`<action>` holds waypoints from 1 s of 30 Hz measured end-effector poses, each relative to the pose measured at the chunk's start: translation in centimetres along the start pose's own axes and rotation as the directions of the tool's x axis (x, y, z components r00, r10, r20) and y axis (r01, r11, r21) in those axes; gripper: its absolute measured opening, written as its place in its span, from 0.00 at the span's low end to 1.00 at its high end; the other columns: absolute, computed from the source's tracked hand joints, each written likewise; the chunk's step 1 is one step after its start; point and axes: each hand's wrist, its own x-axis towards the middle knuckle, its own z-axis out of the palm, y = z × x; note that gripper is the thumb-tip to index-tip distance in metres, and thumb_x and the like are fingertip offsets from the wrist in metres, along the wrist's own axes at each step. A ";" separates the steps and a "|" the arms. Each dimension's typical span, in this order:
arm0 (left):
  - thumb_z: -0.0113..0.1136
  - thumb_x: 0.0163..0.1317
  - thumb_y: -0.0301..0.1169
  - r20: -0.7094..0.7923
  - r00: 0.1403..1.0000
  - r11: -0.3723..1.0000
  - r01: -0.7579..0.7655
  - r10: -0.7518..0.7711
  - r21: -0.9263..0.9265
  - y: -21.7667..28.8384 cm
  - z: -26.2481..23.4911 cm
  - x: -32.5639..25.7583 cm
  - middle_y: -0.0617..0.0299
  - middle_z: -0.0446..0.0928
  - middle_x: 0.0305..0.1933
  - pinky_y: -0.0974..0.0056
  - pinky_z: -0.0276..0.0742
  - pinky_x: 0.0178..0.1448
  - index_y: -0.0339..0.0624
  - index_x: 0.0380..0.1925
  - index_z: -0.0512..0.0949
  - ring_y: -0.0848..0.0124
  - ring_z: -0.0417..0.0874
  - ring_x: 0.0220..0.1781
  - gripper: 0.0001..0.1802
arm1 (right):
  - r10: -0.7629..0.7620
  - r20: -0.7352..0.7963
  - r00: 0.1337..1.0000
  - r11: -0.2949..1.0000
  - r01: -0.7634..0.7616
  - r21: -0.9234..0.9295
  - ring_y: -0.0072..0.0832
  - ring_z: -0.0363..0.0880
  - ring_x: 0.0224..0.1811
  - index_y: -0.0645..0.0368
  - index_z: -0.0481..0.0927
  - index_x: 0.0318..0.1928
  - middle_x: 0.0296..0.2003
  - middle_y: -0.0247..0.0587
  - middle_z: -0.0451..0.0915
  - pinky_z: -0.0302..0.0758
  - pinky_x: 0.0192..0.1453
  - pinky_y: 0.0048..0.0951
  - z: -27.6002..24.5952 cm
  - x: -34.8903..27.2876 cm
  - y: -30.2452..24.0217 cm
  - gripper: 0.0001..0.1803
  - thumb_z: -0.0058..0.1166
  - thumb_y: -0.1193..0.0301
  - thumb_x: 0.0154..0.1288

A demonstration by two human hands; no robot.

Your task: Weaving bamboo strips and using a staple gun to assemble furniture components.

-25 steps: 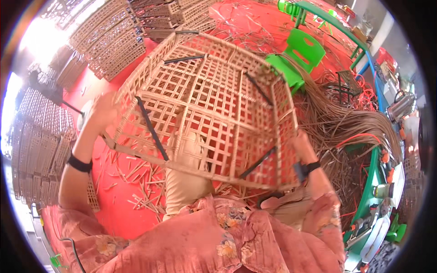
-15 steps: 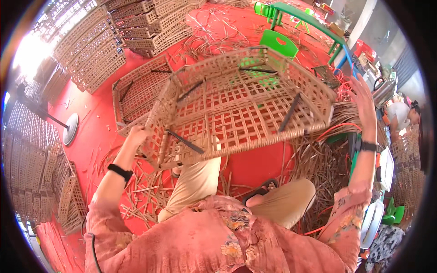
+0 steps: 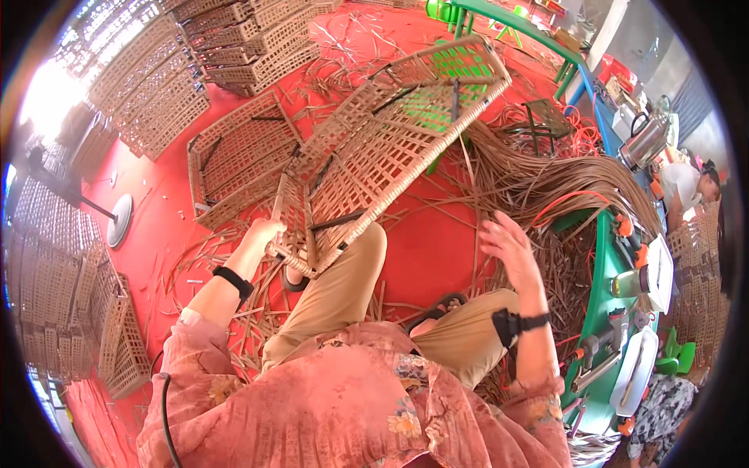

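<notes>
My left hand (image 3: 262, 237) is closed on the near left corner of a woven tray-like basket (image 3: 374, 168). The basket is brown, open-latticed and angular, with dark straps at its corners and a wrapped rim. It tilts steeply, its far end raised to the right and its near corner over my left knee. My right hand (image 3: 511, 249) hangs in the air right of the basket, fingers spread and holding nothing. A similar basket (image 3: 253, 156) lies on the red floor just beyond my left hand, partly overlapped by the held one.
Tall stacks of baskets (image 3: 148, 86) stand at the left. Long brown strips (image 3: 546, 179) are heaped at the right, and scraps litter the red floor. A green table (image 3: 597, 335) holds tools and a jar (image 3: 626, 283). Another person (image 3: 686, 191) is at the far right.
The basket has swung from a broad, flatter position to a steep tilt, its right end rising and moving away. My right hand has come inward and down; my left hand shifted slightly right.
</notes>
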 end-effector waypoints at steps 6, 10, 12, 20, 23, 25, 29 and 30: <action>0.61 0.52 0.29 -0.046 0.991 0.970 -0.134 0.127 -0.201 2.6 2.9 2.5 0.63 0.71 0.15 0.65 0.61 0.14 0.40 0.17 0.74 0.72 0.71 0.13 0.09 | 0.132 0.087 0.987 0.974 -0.145 0.176 0.41 0.73 0.54 0.62 0.57 0.66 0.58 0.56 0.65 0.77 0.49 0.38 8.4 9.6 6.2 0.46 0.62 0.50 0.56; 0.62 0.53 0.31 -0.069 0.947 0.897 -0.320 0.315 -0.306 7.7 8.1 0.0 0.62 0.71 0.14 0.68 0.55 0.11 0.40 0.17 0.75 0.73 0.66 0.09 0.11 | 0.314 0.059 0.948 0.939 -0.319 0.131 0.43 0.73 0.52 0.65 0.54 0.66 0.58 0.56 0.65 0.78 0.47 0.41 11.3 13.5 6.9 0.47 0.61 0.50 0.56; 0.60 0.58 0.33 -0.066 0.956 0.904 -0.292 0.287 -0.312 8.1 10.2 2.7 0.60 0.79 0.21 0.72 0.57 0.13 0.43 0.28 0.77 0.75 0.74 0.15 0.06 | 0.393 0.096 0.915 0.913 -0.400 0.081 0.44 0.73 0.53 0.68 0.48 0.68 0.58 0.56 0.64 0.77 0.48 0.43 12.3 14.4 7.5 0.51 0.62 0.52 0.56; 0.59 0.56 0.31 -0.185 0.973 0.904 -0.200 0.137 -0.379 1.8 27.2 7.2 0.60 0.68 0.20 0.61 0.59 0.20 0.32 0.27 0.70 0.70 0.66 0.17 0.12 | 0.454 -0.084 0.887 0.883 -0.436 0.170 0.29 0.72 0.40 0.60 0.77 0.51 0.34 0.37 0.75 0.72 0.46 0.45 7.2 15.1 14.6 0.21 0.57 0.60 0.63; 0.60 0.58 0.31 -0.132 0.990 0.943 -0.089 0.048 -0.322 -2.6 30.2 6.7 0.57 0.72 0.26 0.59 0.63 0.25 0.27 0.35 0.72 0.69 0.70 0.22 0.15 | 0.592 -0.256 0.764 0.803 -0.584 0.118 0.30 0.74 0.52 0.59 0.74 0.54 0.52 0.40 0.73 0.75 0.46 0.36 4.7 15.1 15.9 0.22 0.55 0.64 0.62; 0.59 0.59 0.32 -0.021 0.999 0.960 0.035 -0.042 -0.278 -4.3 30.9 5.3 0.58 0.73 0.27 0.61 0.65 0.26 0.30 0.37 0.73 0.69 0.71 0.23 0.14 | 0.424 -0.446 0.788 0.887 -0.460 0.031 0.37 0.62 0.64 0.60 0.65 0.63 0.64 0.45 0.64 0.66 0.60 0.42 4.4 12.6 14.9 0.31 0.56 0.65 0.61; 0.59 0.62 0.33 0.293 0.929 0.970 0.243 -0.227 -0.020 -4.0 31.5 0.7 0.60 0.75 0.30 0.64 0.69 0.29 0.35 0.41 0.75 0.70 0.74 0.25 0.13 | 0.460 -0.392 0.797 0.885 -0.448 0.128 0.42 0.52 0.70 0.60 0.56 0.69 0.69 0.46 0.55 0.56 0.67 0.46 1.3 11.0 15.4 0.39 0.57 0.64 0.60; 0.59 0.62 0.34 0.348 0.911 0.975 0.212 -0.222 0.067 -3.4 31.2 0.3 0.60 0.76 0.30 0.65 0.70 0.30 0.37 0.41 0.75 0.70 0.74 0.26 0.13 | 0.456 -0.392 0.799 0.885 -0.453 0.107 0.42 0.54 0.69 0.59 0.55 0.69 0.68 0.46 0.56 0.58 0.66 0.45 1.6 11.3 15.2 0.39 0.57 0.64 0.60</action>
